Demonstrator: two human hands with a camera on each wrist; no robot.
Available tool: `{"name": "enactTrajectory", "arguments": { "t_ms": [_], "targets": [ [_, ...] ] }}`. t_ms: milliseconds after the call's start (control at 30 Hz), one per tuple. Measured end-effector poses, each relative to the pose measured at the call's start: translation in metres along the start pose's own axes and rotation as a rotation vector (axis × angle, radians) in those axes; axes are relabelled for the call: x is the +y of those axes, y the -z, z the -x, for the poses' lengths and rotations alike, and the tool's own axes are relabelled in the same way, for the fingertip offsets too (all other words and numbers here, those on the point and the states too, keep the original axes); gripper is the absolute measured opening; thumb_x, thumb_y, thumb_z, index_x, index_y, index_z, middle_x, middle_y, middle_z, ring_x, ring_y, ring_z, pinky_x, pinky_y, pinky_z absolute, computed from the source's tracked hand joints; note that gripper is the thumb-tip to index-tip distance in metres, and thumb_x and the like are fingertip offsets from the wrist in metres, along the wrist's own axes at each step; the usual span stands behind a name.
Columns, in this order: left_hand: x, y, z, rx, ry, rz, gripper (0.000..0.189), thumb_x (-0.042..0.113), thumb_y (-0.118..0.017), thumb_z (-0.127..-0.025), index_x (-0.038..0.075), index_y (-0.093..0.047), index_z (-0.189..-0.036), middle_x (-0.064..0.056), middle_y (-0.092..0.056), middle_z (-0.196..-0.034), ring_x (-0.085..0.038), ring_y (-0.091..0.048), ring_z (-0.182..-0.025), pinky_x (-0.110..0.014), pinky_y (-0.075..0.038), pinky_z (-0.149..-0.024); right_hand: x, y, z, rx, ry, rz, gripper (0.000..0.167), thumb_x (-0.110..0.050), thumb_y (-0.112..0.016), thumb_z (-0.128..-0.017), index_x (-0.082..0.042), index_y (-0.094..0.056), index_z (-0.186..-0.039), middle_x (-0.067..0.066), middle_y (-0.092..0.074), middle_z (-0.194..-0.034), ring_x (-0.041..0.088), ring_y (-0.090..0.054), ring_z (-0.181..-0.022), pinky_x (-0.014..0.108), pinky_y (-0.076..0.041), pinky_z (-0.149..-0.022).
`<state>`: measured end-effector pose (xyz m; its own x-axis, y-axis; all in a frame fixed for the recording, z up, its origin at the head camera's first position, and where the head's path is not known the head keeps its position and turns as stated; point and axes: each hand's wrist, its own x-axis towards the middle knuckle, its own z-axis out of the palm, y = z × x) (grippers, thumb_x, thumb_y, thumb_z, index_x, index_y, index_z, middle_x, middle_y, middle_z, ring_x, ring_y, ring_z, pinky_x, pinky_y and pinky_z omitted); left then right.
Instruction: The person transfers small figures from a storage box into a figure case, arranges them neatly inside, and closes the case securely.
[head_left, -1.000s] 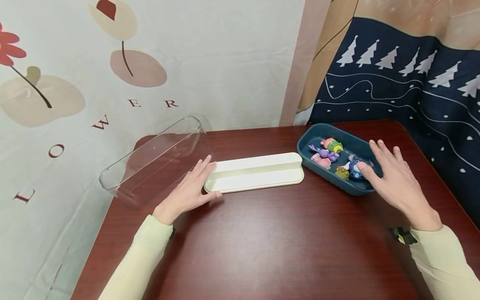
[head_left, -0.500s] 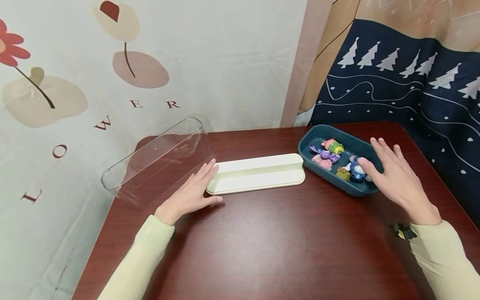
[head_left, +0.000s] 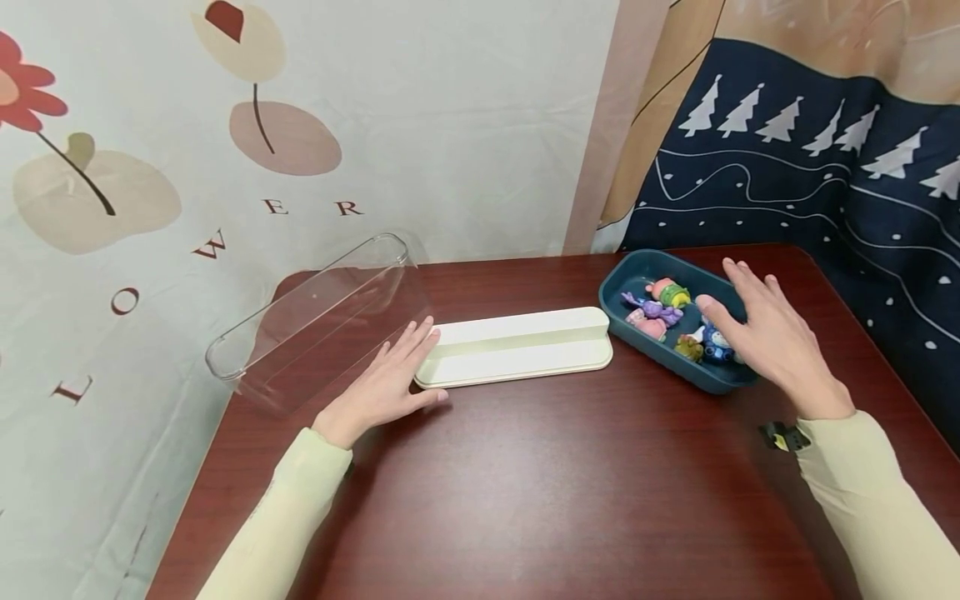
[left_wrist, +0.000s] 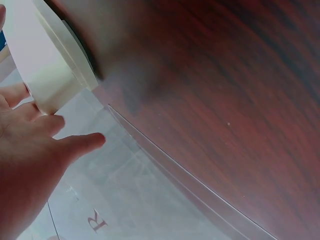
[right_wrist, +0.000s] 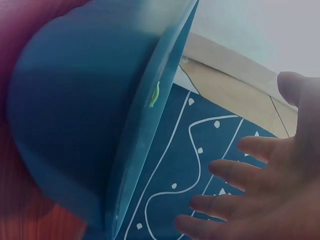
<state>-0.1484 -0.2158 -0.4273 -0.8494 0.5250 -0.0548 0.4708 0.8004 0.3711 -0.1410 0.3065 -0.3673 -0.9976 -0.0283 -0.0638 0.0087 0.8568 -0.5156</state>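
My left hand lies with its fingers extended at the left end of a long cream-white base that has a raised ledge along its back. In the left wrist view that base shows close to my fingertips. My right hand is held over the right side of a dark blue tub, fingers straight and thumb apart. Inside the tub are several small toy figures: a pink-and-green one, a purple one, a pink one, an olive one and a blue one, partly hidden.
A clear plastic cover rests on the dark red wooden table, left of the base and near the wall. A patterned white cloth hangs behind, and a navy cloth with trees borders the table's right side.
My right hand has shifted left and slightly up, farther over the tub. My left hand stays at the base's end. The whole view has drifted slightly.
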Motion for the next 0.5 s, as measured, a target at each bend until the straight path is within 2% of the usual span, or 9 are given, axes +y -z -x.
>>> {"name": "enactTrajectory", "arguments": {
  "t_ms": [267, 500],
  "targets": [
    [-0.001, 0.000, -0.001, 0.024, -0.026, -0.037, 0.097, 0.050, -0.073, -0.094, 0.002, -0.025, -0.163, -0.015, -0.015, -0.172, -0.032, -0.010, -0.159, -0.069, -0.016, -0.120, -0.011, -0.003, -0.016, -0.023, -0.003, 0.024, 0.089, -0.066, -0.040, -0.103, -0.016, -0.003, -0.168, 0.024, -0.001, -0.171, 0.054, 0.007, -0.153, 0.088, -0.008, -0.103],
    [0.000, 0.001, 0.000, 0.012, -0.022, -0.030, 0.099, 0.051, -0.073, -0.093, 0.001, -0.024, -0.163, -0.015, -0.012, -0.173, -0.032, -0.008, -0.159, -0.067, -0.018, -0.120, -0.020, -0.010, -0.025, -0.045, 0.029, 0.046, 0.090, -0.064, -0.044, -0.103, -0.013, -0.008, -0.167, 0.027, -0.008, -0.169, 0.058, 0.001, -0.151, 0.085, -0.011, -0.107]
  ]
}}
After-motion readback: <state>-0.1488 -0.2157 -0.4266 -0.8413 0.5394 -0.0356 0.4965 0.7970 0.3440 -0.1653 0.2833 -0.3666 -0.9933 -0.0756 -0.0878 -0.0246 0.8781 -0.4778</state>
